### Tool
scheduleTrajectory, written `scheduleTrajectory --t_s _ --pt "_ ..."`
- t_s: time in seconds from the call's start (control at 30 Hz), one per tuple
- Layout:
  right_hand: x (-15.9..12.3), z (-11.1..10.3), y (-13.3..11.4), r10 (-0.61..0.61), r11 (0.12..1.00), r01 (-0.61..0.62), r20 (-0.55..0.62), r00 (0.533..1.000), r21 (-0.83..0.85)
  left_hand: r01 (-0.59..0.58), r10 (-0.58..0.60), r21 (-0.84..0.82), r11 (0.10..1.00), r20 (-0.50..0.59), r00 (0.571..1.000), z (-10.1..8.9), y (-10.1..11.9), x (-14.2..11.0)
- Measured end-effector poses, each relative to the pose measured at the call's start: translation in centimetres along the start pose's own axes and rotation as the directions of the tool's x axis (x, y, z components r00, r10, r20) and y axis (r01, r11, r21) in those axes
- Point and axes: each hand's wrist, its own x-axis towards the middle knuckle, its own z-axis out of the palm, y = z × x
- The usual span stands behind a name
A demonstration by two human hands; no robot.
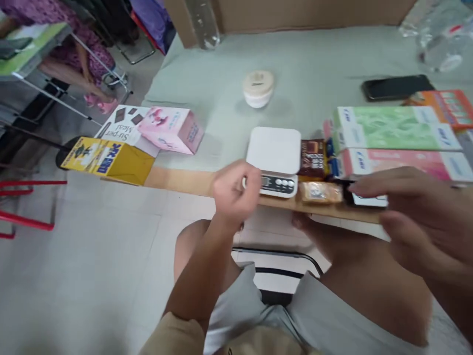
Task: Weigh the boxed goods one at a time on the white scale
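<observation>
A white kitchen scale lies near the front edge of the table, its display and buttons facing me. My left hand is closed in a fist at the scale's front left corner, and nothing sticks out of it. My right hand hovers at the right with fingers stretched and thumb apart, over a black-and-white item that it partly hides. Between scale and hand lies a small wrapped snack. Behind that snack is a brown packet, beside the scale's right side.
Green and pink tissue packs lie stacked at right. Farther back are a phone, a clear plastic bottle and a lidded tub. Pink and yellow boxes lie left. Another person sits at upper left.
</observation>
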Motion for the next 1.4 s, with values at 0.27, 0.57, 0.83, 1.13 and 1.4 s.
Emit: scheduleTrajectory --t_s 0.27,0.57,0.83,1.13,1.4 --pt "18.1 19.1 -4.6 -0.170 0.985 0.162 0.281 0.945 0.051 0.600 -0.811 -0.546 0.584 -0.378 0.446 -9.0 -5.9 2.7" --pt "26.1 30.5 -3.2 -0.027 0.999 0.008 0.423 0.906 0.046 0.659 -0.832 -0.511 0.553 -0.295 0.470 -12.3 -9.3 2.5" --pt "23.7 27.3 -3.7 0.041 0.999 -0.044 0.267 0.963 0.005 0.593 -0.750 -0.487 0.642 -0.239 0.616 -10.8 -9.2 1.2" --pt "13.3 10.5 -3.3 0.154 0.966 -0.192 -0.212 0.965 -0.173 0.517 -0.603 -0.425 0.743 -0.090 0.793 -5.6 -7.4 1.9" --pt "8.6 10.5 1.2 0.211 0.927 -0.252 -0.168 0.963 -0.279 0.471 -0.488 -0.269 0.840 0.002 0.873 0.1 -8.3 2.4"
